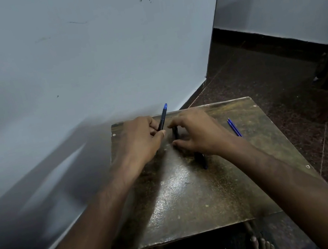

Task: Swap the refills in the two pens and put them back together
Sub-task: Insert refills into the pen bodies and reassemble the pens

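Observation:
My left hand (141,139) is closed around a dark pen barrel with a blue end (163,116); the blue end points up and away from me. Just to its right, my right hand (197,133) has thumb and fingers curled around a short dark pen piece (175,133) near the table top; contact looks likely but blur hides the detail. A second dark pen part (201,159) lies on the table under my right wrist. Two thin blue refills (234,127) lie side by side on the table to the right of my right hand.
The work surface is a small worn brown table (193,196) with its left side close to a white wall (60,65). Dark speckled floor (272,83) lies to the right. My bare feet (263,247) show under the table's near edge.

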The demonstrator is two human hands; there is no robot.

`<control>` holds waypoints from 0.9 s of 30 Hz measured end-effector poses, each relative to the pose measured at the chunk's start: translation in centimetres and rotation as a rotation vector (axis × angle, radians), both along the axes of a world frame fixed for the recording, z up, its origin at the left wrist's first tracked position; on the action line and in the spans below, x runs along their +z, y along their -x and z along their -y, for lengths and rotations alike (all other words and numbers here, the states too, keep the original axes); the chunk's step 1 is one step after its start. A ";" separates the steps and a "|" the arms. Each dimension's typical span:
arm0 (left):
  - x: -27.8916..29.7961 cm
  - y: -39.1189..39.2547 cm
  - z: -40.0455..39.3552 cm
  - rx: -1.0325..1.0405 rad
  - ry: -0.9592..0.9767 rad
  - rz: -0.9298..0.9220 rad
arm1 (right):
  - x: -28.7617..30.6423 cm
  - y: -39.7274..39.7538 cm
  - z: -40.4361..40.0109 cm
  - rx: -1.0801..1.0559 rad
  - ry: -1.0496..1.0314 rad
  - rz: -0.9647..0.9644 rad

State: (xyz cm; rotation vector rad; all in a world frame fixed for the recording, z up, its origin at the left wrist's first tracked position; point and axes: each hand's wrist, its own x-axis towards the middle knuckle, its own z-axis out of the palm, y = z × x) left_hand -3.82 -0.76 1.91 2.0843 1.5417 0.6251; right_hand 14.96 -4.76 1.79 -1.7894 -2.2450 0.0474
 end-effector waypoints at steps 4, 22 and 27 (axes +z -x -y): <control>0.4 -0.3 0.3 -0.053 0.009 -0.007 | 1.0 -1.1 0.3 -0.114 -0.102 -0.380; 0.2 -1.9 1.5 -0.269 0.012 0.008 | 2.7 -5.5 1.7 -0.202 -0.014 -0.955; 0.1 -1.9 1.4 -0.267 0.016 -0.006 | 2.8 -5.6 1.9 -0.168 0.025 -0.841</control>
